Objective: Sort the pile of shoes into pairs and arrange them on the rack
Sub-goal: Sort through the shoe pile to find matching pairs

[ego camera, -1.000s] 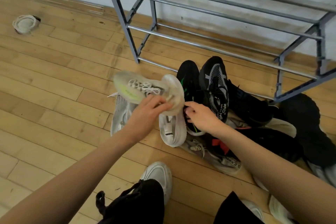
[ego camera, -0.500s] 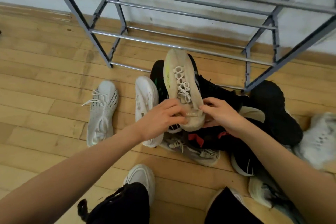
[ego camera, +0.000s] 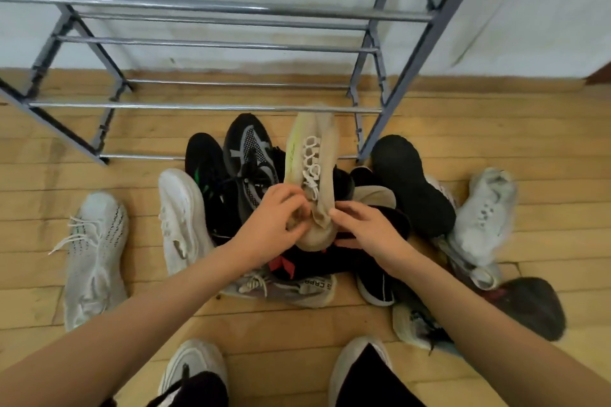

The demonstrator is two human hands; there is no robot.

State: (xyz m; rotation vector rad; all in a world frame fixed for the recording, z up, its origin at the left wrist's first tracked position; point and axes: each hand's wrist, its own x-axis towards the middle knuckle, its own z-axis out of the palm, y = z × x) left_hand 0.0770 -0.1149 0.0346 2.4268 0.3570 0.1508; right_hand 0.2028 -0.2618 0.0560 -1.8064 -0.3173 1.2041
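Observation:
A beige sneaker (ego camera: 314, 155) with white laces and a yellow-green stripe is held above the pile, toe pointing at the rack. My left hand (ego camera: 274, 221) grips its heel from the left, and my right hand (ego camera: 363, 228) holds the heel from the right. Below lies the pile of shoes: a black-and-grey sneaker (ego camera: 251, 162), a black shoe with green marks (ego camera: 205, 162), a black sole-up shoe (ego camera: 410, 182) and a grey one with lettering (ego camera: 291, 287). The grey metal rack (ego camera: 205, 106) stands empty behind the pile.
Two white sneakers (ego camera: 96, 254) (ego camera: 182, 218) lie apart on the wooden floor to the left. A pale grey sneaker (ego camera: 482, 218) and a dark shoe (ego camera: 532, 304) lie to the right. My own two feet (ego camera: 195, 363) show at the bottom edge. A white wall backs the rack.
The beige sneaker has swung from lying sideways in my left hand to pointing toe-first at the rack, and my right hand has joined at its heel. The view has shifted right.

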